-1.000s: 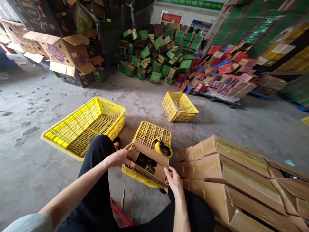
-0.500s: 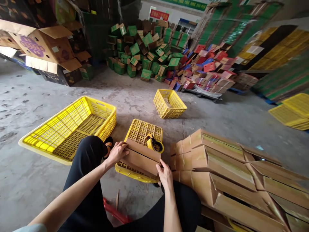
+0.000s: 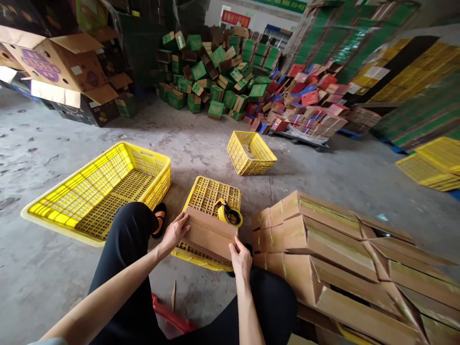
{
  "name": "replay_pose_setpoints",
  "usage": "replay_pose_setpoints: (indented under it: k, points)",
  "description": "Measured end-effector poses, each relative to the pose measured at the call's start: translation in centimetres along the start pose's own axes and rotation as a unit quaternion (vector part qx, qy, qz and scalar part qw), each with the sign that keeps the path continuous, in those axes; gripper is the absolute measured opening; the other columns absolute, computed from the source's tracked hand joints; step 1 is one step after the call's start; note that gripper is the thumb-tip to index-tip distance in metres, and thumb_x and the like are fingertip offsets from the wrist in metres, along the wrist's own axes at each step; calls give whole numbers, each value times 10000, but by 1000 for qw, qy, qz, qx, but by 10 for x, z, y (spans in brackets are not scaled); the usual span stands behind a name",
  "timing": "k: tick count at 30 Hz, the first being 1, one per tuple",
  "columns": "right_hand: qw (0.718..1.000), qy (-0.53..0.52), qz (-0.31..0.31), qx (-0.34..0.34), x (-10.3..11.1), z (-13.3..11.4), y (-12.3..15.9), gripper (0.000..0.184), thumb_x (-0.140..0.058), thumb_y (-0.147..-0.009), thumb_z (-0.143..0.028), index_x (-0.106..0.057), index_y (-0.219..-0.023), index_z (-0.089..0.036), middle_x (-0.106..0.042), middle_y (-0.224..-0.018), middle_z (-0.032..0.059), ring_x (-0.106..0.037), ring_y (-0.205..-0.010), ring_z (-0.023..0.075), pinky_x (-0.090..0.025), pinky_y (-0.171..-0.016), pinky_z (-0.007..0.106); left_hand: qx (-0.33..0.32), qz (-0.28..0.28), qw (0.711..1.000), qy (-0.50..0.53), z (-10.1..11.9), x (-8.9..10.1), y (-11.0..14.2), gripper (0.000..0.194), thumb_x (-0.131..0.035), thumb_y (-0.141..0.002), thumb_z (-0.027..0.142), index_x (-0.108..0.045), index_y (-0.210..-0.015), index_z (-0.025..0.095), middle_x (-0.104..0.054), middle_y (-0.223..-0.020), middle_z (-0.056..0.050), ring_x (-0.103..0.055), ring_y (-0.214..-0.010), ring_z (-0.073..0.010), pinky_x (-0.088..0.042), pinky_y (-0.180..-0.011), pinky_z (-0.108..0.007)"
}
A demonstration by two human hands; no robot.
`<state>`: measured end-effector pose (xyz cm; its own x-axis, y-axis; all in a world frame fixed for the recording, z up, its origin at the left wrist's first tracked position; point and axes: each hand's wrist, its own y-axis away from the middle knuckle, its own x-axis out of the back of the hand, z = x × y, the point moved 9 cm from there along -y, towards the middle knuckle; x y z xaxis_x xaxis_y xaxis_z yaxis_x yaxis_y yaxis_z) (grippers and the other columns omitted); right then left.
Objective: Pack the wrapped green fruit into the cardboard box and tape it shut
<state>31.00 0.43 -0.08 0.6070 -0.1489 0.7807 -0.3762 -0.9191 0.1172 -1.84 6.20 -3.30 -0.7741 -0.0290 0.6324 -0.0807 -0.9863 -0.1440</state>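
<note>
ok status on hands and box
Both hands, left and right, on box. Flaps down. Tape gun beside box, on crate.

The heap of green cartons [image 3: 215, 81] lies on a grey concrete floor [image 3: 201, 148], scuffed and pitted; behind the heap stands a pale wall [image 3: 212, 14] with a red sign [image 3: 235, 19] and, higher to the right, a green banner [image 3: 283, 5]; left of the heap, printed fruit cartons [image 3: 72, 64] are stacked; right of it spill red and blue cartons [image 3: 309, 98], with tall green-and-brown stacks [image 3: 323, 33] behind those; dull daylight brightens the floor left of the heap.
</note>
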Motion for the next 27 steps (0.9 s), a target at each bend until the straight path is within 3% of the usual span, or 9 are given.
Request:
replay_pose_setpoints:
  k: [6,13,20,24,27]
  points:
    - [999,-31,4,-24,-5,9,-2,553,-610,-862,-391,-773,-1311,-110,-818,-1158,171,-789,-1041,316,-590,-928,371,-13,4,1000,-5,-1,-3,3,513,-542,-999,354,-652,-1424,87,-534,-1578,-186,-542,-1447,-332,-487,-1186,-440]
    - [998,-44,15,-41,-12,14,3,609,-570,-866,-432,-749,-1352,-113,-797,-1219,184,-776,-1044,326,-587,-895,381,-35,35,998,-44,1,-14,14,540,-408,-1077,348,-519,-1550,112,-401,-1670,-181,-457,-1515,-314,-456,-1213,-475]
    - [992,-118,47,-21,-24,28,0,696,-548,-836,-475,-709,-1393,-89,-780,-1265,182,-753,-1106,322,-580,-964,396,-101,49,986,-122,9,-22,24,649,-338,-1133,375,-95,-1726,275,-218,-1756,-119,-245,-1603,-344,-429,-1216,-585]
    - [991,-117,61,-20,-29,33,2,738,-527,-837,-514,-688,-1411,-78,-780,-1256,188,-745,-1105,323,-579,-963,401,-123,36,978,-163,15,-27,29,685,-351,-1137,385,-64,-1725,183,-65,-1767,-185,-122,-1615,-401,-406,-1224,-606]
    - [993,-99,71,-10,-28,31,6,750,-521,-855,-545,-695,-1393,-52,-780,-1221,227,-725,-1062,362,-556,-976,462,-133,31,972,-193,19,-26,29,682,-342,-1140,384,-77,-1719,142,-53,-1764,-206,-111,-1618,-399,-395,-1239,-587]
